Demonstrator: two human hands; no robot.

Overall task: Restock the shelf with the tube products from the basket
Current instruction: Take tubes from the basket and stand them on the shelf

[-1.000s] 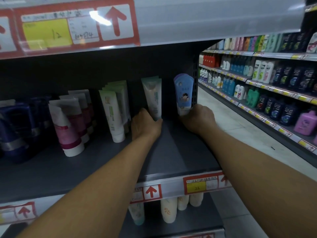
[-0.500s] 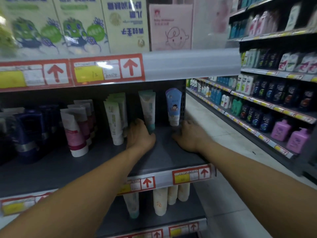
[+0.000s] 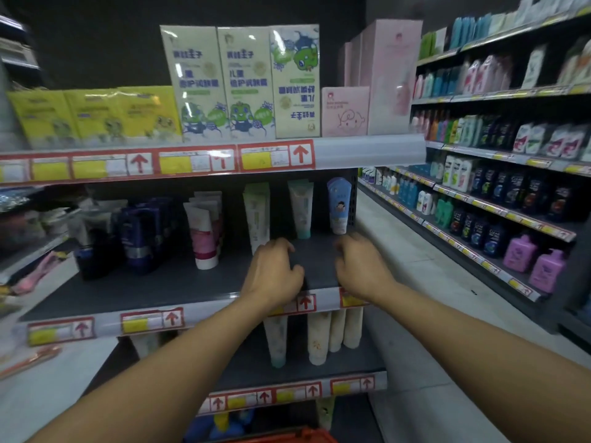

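Both hands hovering at the shelf [image 3: 166, 282] front edge, holding nothing: left hand [image 3: 271, 273] and right hand [image 3: 361, 270] w/ fingers loosely curled. Bare dark matte deck lying open btwn them. Tubes [image 3: 300, 207] standing cap-down at the back, smooth, glossy. Red basket [image 3: 287, 436] rim peeking in below.

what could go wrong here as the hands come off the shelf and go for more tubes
1. The left hand and right hand are empty and close in front of the teal-capped tube and blue tube; both stand alone on their caps, so a bump could topple them.
2. The blue tube stands at the shelf's open right end and might fall into the aisle.
3. The red basket is barely in view below, so reaching for it is nearly blind.
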